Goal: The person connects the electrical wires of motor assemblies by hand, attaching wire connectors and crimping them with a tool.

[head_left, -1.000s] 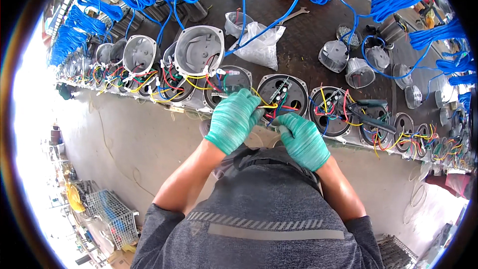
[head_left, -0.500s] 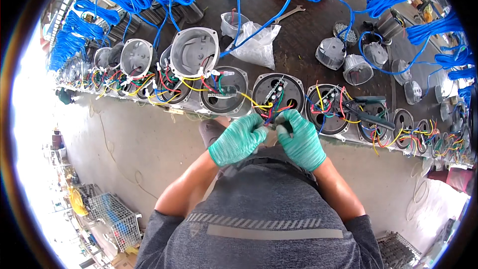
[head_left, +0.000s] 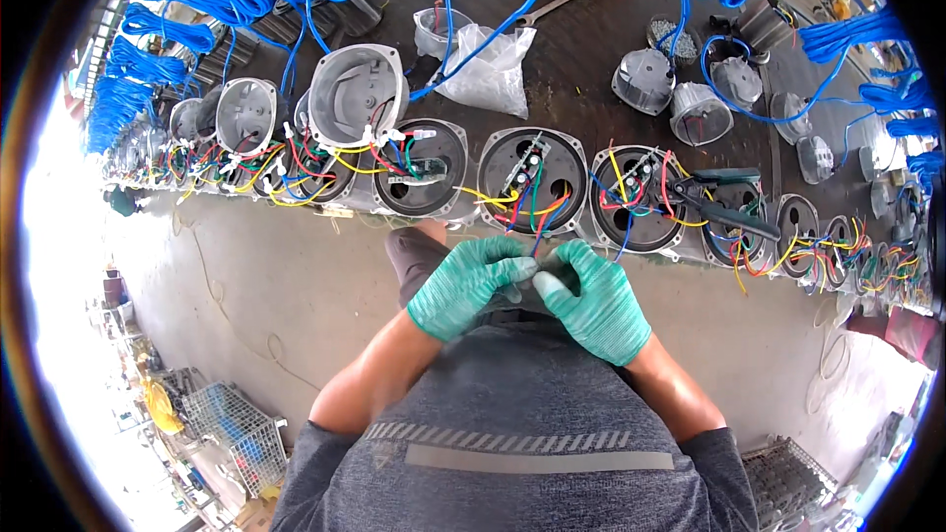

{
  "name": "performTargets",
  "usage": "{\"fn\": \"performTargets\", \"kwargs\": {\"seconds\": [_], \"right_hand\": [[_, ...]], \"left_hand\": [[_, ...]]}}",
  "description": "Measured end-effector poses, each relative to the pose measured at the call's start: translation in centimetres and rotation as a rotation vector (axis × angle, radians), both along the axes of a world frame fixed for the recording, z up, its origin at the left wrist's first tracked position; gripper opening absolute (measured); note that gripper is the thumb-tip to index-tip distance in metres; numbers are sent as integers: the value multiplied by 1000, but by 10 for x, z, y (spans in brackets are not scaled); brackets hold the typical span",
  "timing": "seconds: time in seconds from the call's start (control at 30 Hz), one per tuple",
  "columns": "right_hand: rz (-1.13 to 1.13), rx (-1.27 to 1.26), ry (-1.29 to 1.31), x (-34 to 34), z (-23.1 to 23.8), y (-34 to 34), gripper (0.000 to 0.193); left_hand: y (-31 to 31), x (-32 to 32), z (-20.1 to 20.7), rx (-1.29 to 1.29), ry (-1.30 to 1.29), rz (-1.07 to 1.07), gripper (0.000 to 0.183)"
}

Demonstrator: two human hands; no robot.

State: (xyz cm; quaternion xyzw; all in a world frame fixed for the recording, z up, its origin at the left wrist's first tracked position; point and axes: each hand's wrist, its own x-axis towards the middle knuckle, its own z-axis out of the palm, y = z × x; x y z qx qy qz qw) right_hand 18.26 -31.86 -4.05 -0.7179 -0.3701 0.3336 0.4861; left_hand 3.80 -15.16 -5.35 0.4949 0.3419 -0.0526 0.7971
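Both gloved hands meet just below the bench edge, at the middle of the view. Left hand, in a green coated glove, is curled, fingertips pinched on the wire ends. Right hand, same glove, is curled too, thumb and forefinger pinched on the same wire ends, touching the left fingertips. These coloured wires, red, blue and yellow among them, run up from the fingers into the open motor housing directly above, a round dark shell lying at the front edge of the workbench.

Left to right along that edge:
- Far left: bundles of blue cable hang over the back of the bench, above a crowded row of small housings with yellow and red wiring.
- Grey cast end cap, tilted, beside another open housing with a green-tipped connector.
- Clear plastic bag and a spanner behind, on the dark bench top.
- Right of centre: 1 more open housing with loose wires, then pliers with dark green handles lying across the next shell.
- Far right: smaller housings in a line, more blue cable coils above.

Floor below the bench is bare grey concrete. Wire mesh crates sit at lower left. Bright daylight floods the left rim.
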Motion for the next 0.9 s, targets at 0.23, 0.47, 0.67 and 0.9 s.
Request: {"fn": "performTargets", "kwargs": {"seconds": [0.23, 0.47, 0.67, 0.9], "right_hand": [[-39, -29, -232, -10, -24, -9, 34], [-22, -49, -612, -3, -24, -15, 20], [-160, -68, -353, -5, -24, -15, 13], [-132, 72, -323, 10, -10, -5, 13]], "left_hand": [[3, 9, 0, 217, 54, -203, 28], [-9, 19, -9, 272, 58, -241, 36], [-22, 35, -2, 421, 9, -196, 32], [-30, 33, -9, 334, -6, 12, 23]]}}
